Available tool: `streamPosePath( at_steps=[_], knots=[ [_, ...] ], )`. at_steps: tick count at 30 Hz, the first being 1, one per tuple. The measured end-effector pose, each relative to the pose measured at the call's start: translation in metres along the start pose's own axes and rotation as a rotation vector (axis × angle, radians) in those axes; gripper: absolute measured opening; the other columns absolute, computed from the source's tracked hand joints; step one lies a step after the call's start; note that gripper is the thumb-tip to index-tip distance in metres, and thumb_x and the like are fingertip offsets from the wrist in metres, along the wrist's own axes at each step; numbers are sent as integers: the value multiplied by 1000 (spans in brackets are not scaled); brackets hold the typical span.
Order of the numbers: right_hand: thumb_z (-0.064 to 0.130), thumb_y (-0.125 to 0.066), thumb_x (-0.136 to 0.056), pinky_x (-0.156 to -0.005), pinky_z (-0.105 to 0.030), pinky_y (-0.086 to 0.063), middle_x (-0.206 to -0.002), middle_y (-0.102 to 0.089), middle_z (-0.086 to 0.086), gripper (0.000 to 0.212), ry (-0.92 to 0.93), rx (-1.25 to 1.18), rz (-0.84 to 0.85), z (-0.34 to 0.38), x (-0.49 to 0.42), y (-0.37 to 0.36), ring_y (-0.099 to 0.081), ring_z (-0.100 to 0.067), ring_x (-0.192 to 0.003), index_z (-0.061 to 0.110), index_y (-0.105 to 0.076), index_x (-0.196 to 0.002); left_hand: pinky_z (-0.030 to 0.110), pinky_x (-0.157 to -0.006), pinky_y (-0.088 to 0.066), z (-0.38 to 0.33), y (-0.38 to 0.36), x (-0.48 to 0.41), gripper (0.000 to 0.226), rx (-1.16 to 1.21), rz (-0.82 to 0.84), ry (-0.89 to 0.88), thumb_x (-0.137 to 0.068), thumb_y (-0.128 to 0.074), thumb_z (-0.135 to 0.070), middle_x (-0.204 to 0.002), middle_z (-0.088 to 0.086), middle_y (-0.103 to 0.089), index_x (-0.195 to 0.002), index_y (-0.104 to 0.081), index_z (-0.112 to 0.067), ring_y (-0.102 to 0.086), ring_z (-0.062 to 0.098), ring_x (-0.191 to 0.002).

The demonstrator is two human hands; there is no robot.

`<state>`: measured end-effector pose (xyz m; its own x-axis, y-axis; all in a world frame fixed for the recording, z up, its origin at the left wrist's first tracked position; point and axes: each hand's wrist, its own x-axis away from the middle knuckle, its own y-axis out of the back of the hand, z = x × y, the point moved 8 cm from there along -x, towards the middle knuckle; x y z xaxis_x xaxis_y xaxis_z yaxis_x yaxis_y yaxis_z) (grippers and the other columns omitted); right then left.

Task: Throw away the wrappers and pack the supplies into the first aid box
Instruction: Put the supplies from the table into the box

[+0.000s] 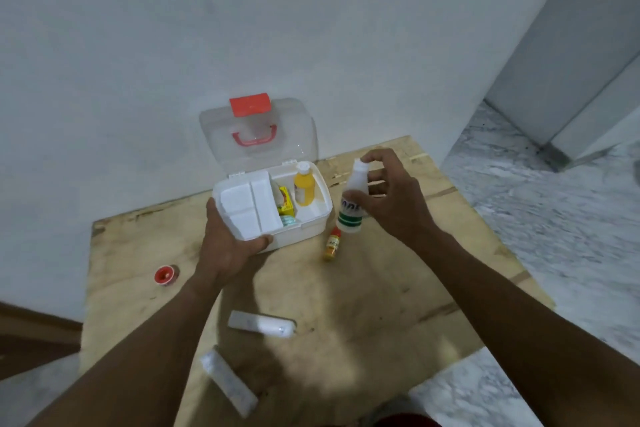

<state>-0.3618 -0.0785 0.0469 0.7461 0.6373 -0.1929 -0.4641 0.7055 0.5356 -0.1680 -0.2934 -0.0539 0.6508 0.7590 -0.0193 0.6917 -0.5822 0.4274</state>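
White plastic first aid box [313, 218] is sitting near the back of the plywood bench [363, 288], clear lid [258, 135] flipped up against the wall with its red latch and handle showing. From where I'm watching, the left hand [228, 243] is clamped on the front-left corner of the box, thumb along the front edge; my guess is that's just to keep it from sliding while stuff goes in. Right hand [391, 198] is wrapped around a white bottle with a green band [353, 201], held upright in the air just beside the box's right end, probably lined up for the open slot next to the yellow bottle [304, 185] already standing inside. A small yellow carton [286, 201] is packed in there too, next to the white tray [247, 204].

Not packed yet: a little orange bottle [332, 244] lying by the box, a red tape roll [166, 274] off to the left, a white oblong device [261, 323] and a flat white packet [228, 381] nearer me.

Label text on the white bottle is too blurry to read, sorry.
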Motion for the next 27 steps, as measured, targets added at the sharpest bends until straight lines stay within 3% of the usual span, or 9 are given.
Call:
streamPosePath(
  at_steps=[8,14,19,27],
  knots=[
    [11,-85,-73,-71,-33,-62,-90,-65,1,51,132,-31,-127,26,-4,-32,-71,-18,-81,15,-52,-111,28,-91,-45,6,1,-3,101,21,0,-10,-55,-94,-16,-125,-3,-50,-133,-30,-19,-52,12,-112],
    [12,-83,-74,-78,-36,-61,-89,-64,9,52,122,-13,-30,10,-24,-64,-69,-16,-84,32,-45,-104,16,-82,-43,1,0,-1,102,39,12,-19,-49,-86,-33,-124,-8,-48,-134,-30,-22,-50,-4,-111],
    [19,-81,-75,-76,-46,-58,-94,-69,-2,49,171,92,59,-12,-29,-88,-68,-25,-83,30,-45,-106,2,-75,-44,-12,-1,3,99,59,14,-27,-50,-82,-37,-117,-21,-45,-133,-31,-22,-47,-18,-106],
    [23,-81,-74,-77,-38,-50,-95,-69,-5,53,226,225,18,-22,-38,-96,-65,-27,-88,29,-41,-108,5,-86,-44,-23,-2,5,98,64,8,-75,-52,-80,-50,-125,-10,-44,-133,-30,-29,-48,-8,-115]
  ],
)
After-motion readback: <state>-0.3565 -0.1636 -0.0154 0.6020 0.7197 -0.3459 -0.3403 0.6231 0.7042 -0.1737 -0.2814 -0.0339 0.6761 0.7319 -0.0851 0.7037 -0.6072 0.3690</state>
